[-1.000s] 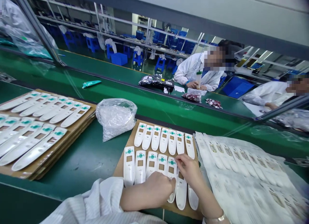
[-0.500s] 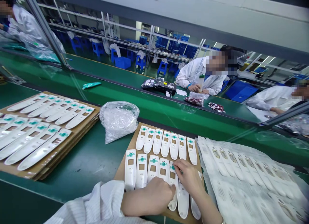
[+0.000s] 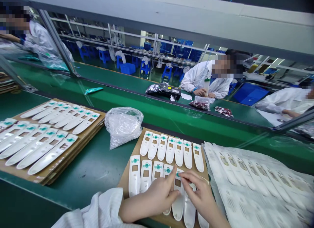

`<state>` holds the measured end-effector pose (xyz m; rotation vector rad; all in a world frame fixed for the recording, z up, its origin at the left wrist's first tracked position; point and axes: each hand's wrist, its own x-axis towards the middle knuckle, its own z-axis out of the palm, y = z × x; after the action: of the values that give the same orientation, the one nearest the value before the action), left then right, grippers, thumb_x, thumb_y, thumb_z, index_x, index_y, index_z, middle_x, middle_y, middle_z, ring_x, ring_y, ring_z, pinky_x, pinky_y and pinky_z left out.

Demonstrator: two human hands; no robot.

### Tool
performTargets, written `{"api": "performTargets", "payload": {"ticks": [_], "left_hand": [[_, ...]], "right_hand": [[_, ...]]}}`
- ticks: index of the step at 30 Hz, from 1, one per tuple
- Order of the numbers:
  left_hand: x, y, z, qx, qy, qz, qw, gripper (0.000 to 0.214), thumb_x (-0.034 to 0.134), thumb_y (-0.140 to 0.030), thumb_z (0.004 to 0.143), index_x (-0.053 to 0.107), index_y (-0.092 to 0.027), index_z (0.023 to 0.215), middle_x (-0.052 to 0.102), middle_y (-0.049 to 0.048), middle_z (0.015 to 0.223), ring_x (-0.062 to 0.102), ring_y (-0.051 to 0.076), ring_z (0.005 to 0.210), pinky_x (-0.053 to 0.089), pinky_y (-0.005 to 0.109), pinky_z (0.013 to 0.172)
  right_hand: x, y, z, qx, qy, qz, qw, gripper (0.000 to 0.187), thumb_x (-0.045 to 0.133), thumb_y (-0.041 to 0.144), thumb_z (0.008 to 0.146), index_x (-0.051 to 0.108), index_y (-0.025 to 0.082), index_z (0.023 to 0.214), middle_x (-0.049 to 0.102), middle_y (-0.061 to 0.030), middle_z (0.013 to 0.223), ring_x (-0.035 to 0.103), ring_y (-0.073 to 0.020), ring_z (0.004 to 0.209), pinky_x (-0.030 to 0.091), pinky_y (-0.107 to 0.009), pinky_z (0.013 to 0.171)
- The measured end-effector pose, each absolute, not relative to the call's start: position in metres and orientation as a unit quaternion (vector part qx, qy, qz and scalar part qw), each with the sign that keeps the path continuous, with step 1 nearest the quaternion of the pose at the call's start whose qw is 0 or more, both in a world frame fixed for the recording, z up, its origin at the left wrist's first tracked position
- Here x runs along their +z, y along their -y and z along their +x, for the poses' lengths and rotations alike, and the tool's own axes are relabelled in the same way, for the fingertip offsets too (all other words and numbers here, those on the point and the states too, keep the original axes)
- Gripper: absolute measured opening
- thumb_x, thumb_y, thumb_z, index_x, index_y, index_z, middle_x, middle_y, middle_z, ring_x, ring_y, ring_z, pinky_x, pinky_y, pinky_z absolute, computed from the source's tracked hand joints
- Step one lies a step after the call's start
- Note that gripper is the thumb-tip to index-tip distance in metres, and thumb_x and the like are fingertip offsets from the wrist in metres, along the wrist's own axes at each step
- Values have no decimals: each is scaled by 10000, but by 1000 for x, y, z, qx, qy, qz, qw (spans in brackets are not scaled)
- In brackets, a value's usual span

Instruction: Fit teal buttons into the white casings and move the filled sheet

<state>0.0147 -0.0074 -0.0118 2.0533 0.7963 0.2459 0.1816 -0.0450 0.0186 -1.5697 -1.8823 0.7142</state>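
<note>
White shell w/ green marking at its far end lies flat, 5th from L in the near row on a brown board; I'm using it as clock centre. On my remote feed, L hand is at 9 o'clock: index stretched out, thumb well apart from it, so fingers wide, nothing seen btwn them; can't tell if the thumb touches the shell. It hides the lower ends of neighbouring shells. R hand is at 3 o'clock, index & thumb narrow, tips right by the green marking; can't tell if they grip its edge.

Far row of shells: approx 12. Clear bag, contents too hazy to tell, on the tabletop btwn 10 & 11. Board stack w/ more shells: 10. White sheeting w/ similar parts: 3. Co-worker holding a bottle: 12–1, beyond the divider.
</note>
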Motion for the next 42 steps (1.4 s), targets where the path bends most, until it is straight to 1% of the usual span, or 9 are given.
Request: {"api": "performTargets", "payload": {"ticks": [4,11,18,20,23,27,31,37,42], "left_hand": [[-12,4,11,151,-325,767,532,781,418,-222,801,-83,-146,1395,585,50,862,506,147,716,377,249,613],[-1,3,3,126,-294,716,620,911,518,-204,736,-117,-195,1390,536,5,826,478,126,708,363,243,617],[-4,-5,-2,72,-179,577,794,1180,751,-218,564,-97,-261,1383,540,13,935,501,89,711,404,231,650],[-6,-8,-3,91,-132,538,827,1017,767,-251,565,145,-252,1370,528,-3,907,493,72,708,402,211,644],[-2,-11,-5,105,-111,498,854,616,748,-319,613,460,-181,1141,498,-48,733,462,39,612,379,166,564],[7,-11,-7,82,-86,425,898,543,761,-363,597,468,-175,1015,440,-83,596,358,14,434,243,142,388],[10,-9,-6,93,-57,367,924,461,722,-432,630,448,-166,889,354,-102,548,254,-3,388,190,157,372],[6,-8,-4,74,-142,466,870,522,791,-348,534,472,-160,903,483,-64,664,444,32,531,315,151,449],[5,-5,-6,86,-200,465,858,312,660,-360,675,493,-152,835,360,-100,516,289,20,395,217,169,393]], "right_hand": [[34,44,164,351,727,-543,232,149,466,215,848,607,221,898,566,-12,842,554,-129,796,437,-236,705],[50,37,159,377,740,-524,188,198,486,88,788,616,234,817,581,20,833,558,-107,790,420,-207,706],[62,41,156,421,758,-463,183,156,513,135,806,635,233,815,578,2,900,551,-111,831,434,-203,709],[60,43,157,419,754,-457,217,145,484,180,841,620,220,810,570,-12,887,545,-119,834,432,-221,720],[54,47,160,398,732,-474,282,138,435,214,876,563,205,826,551,-22,872,535,-120,822,425,-237,734],[49,50,162,385,727,-487,294,108,453,225,870,558,210,854,564,-30,867,542,-131,812,431,-241,717],[52,48,161,391,736,-481,272,171,442,250,879,595,220,948,581,-52,912,551,-150,849,452,-267,742],[58,45,164,416,742,-481,211,180,446,241,881,617,255,936,571,-22,962,544,-132,901,443,-255,795],[48,49,163,364,752,-506,213,204,362,250,915,562,213,896,575,-22,897,547,-122,832,434,-245,735]]}}
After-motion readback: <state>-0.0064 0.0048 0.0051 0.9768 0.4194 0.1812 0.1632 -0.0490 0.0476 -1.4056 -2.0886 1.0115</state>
